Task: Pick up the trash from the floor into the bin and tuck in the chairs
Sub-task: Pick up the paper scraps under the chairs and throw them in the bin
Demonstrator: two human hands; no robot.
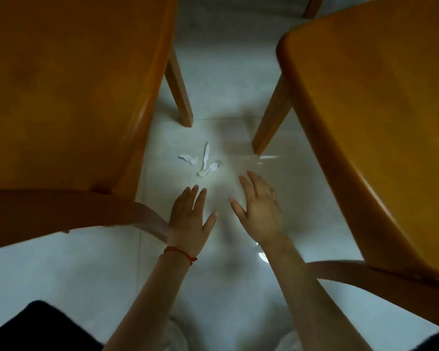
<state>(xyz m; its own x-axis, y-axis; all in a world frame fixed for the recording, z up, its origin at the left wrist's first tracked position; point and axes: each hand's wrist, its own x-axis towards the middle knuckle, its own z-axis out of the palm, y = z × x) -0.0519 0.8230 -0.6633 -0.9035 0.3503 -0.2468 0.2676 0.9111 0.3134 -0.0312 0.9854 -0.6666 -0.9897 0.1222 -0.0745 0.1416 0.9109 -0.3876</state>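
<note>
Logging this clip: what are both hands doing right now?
Left hand: open, fingers straight, holds nothing, short of the paper scraps.
Right hand: open, fingers spread, holds nothing.

Both chairs (74,97) cropped; right chair (378,122) blurred.

The head camera is looking steeply down from close above, facing the pale tiled floor (276,188) lying between two orange wooden chairs (69,97), forearms entering from below.
</note>
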